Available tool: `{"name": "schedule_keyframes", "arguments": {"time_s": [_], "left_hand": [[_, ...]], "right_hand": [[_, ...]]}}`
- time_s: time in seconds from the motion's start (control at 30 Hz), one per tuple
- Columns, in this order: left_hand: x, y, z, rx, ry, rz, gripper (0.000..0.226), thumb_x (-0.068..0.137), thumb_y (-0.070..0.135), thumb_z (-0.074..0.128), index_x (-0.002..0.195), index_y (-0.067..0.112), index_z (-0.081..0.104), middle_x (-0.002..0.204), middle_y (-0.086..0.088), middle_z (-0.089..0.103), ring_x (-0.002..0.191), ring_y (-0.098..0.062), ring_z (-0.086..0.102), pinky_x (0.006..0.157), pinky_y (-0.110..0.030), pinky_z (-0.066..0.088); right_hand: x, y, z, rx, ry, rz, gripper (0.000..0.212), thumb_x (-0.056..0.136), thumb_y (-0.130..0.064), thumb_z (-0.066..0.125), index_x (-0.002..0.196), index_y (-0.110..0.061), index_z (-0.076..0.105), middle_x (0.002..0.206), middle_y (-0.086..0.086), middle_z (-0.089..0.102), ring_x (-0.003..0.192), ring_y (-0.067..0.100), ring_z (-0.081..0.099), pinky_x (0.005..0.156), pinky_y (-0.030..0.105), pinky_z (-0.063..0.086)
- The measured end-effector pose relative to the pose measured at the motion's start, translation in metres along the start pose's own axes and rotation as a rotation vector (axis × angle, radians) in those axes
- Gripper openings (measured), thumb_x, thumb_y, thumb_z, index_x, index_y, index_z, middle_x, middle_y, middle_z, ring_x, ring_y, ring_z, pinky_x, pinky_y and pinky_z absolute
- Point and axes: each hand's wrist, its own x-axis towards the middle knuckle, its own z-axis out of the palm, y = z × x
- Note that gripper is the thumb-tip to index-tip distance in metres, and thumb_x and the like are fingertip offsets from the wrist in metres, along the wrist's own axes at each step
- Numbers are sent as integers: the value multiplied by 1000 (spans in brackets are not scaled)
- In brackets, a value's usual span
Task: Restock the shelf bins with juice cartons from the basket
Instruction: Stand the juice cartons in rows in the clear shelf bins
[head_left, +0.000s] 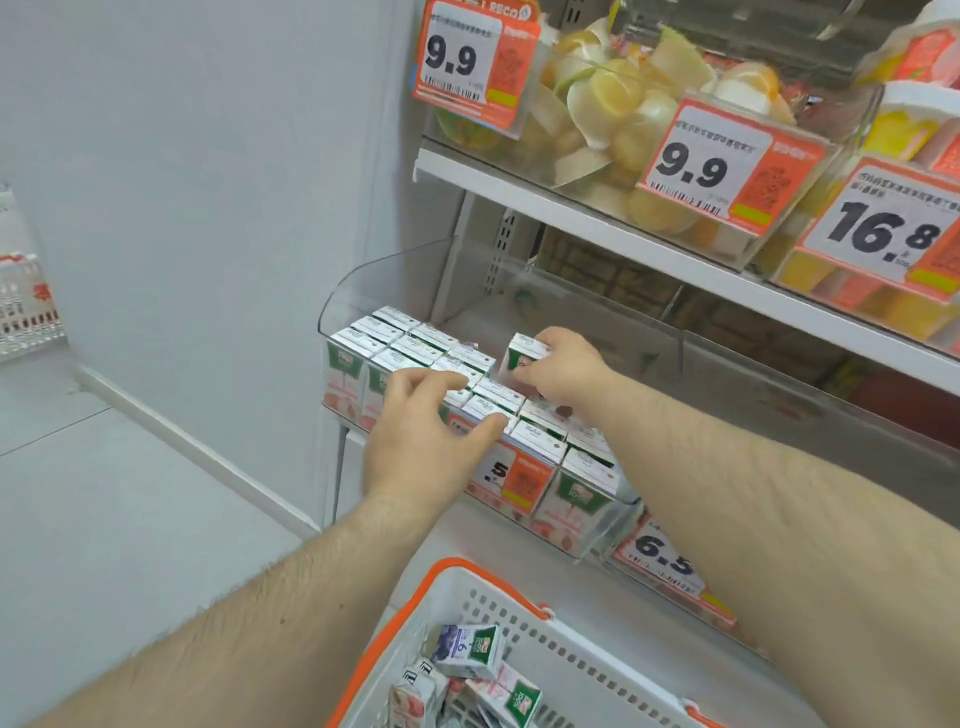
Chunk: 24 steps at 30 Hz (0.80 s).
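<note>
A clear plastic shelf bin (363, 280) holds several white and green juice cartons (410, 348) in tight rows. My right hand (561, 364) grips one carton (522, 353), tilted, over the gap at the back right of the rows. My left hand (426, 431) rests on the front cartons, with its thumb and fingers around the top of one of them (491, 405). Below, a white basket with an orange rim (524, 623) holds several loose cartons (467, 644) lying on their sides.
An upper shelf (597, 208) carries clear tubs of cut fruit behind orange price tags (467, 57). More price tags hang below the bin at the right. A pale wall and floor lie to the left, with a second white basket (26, 306) at the far left edge.
</note>
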Motion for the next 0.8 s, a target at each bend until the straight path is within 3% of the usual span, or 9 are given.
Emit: {"name": "schedule_keyframes", "arguments": {"time_s": [0.07,0.13,0.2,0.27,0.33,0.47,0.63,0.73,0.8], "left_hand": [[2,-5,2,-3,-13,-4,45,76,54,73,114,32,63,114,23,39,90,6,44,75,-18,34],[3,-9,3,-14,-14,9,40,75,56,74,106,33,65,111,24,39,91,21,41,70,-15,34],[4,-11,5,-28,-17,15,36,74,56,75,100,32,66,110,24,39,91,28,36,68,-9,32],[4,-11,7,-41,-18,13,32,75,54,75,96,32,65,110,24,38,93,30,34,69,-10,34],[3,-11,9,-48,-20,13,29,76,52,74,93,32,64,110,24,39,95,29,34,71,-13,37],[2,-7,9,-58,-18,28,26,78,47,75,94,30,65,113,22,40,96,33,31,71,-3,29],[3,-1,3,-110,-30,-6,26,79,42,76,100,32,62,116,19,44,99,8,42,69,7,28],[2,7,-4,-247,24,-59,21,87,44,66,105,34,60,109,20,54,97,3,51,73,-5,34],[2,15,-10,-428,48,-137,13,93,43,57,99,31,61,94,17,62,90,-2,58,74,-19,43]], "right_hand": [[6,-1,6,71,-120,81,16,87,-16,68,97,-8,60,79,7,63,65,20,54,58,30,42],[9,0,5,150,-186,198,4,86,-12,57,90,-9,57,80,7,57,70,23,51,62,30,41],[14,4,2,289,-251,270,13,76,-12,52,89,-10,53,84,11,60,72,27,55,71,36,46],[18,6,1,410,-306,286,19,72,-10,49,91,-9,50,79,15,62,65,28,56,69,38,48],[20,8,2,446,-312,277,14,74,-7,48,88,-8,51,81,16,62,69,29,55,69,39,48],[22,10,1,445,-307,267,16,82,-5,50,97,-5,57,88,16,65,78,31,59,83,44,53],[20,9,-6,363,-447,339,34,90,-16,50,119,-3,63,104,13,75,100,32,71,93,49,53],[18,7,-6,296,-432,367,38,86,-23,61,120,-8,64,105,7,75,100,28,70,98,49,48],[13,5,-7,213,-367,333,35,84,-26,66,116,-11,64,108,4,74,98,24,68,100,48,47]]}}
